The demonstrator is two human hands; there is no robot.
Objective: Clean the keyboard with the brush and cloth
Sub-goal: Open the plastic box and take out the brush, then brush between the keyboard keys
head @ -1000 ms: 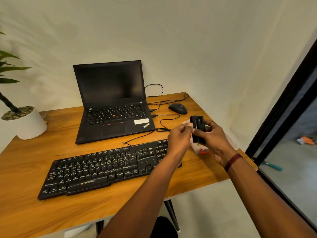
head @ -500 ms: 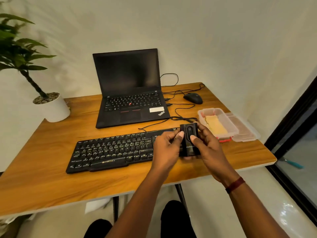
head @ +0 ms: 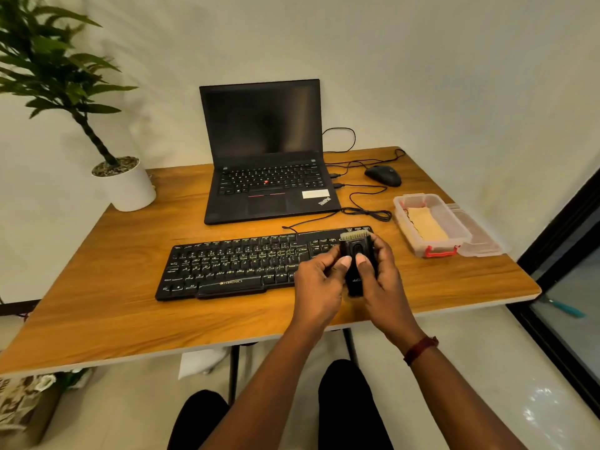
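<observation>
The small black plastic brush (head: 356,271), topped with a row of pale bristles, is being judged light, rigid and rather smooth; a hold round the lower half of its body is being favoured, the soft bristles being left free; it is being pinched on its front face by both thumbs (head: 344,262), the remaining fingers being curled round its sides; the left hand (head: 319,284) is being closed on the left edge and the right hand (head: 384,280) on the right edge and back; the brush is being held upright, bristles uppermost, over the right end of the black full-size keyboard (head: 243,264), whether touching it cannot be told; the folded yellow cloth (head: 425,224) is being kept in the clear plastic box (head: 433,246) on the wooden table (head: 130,287), near the keyboard but apart from it
</observation>
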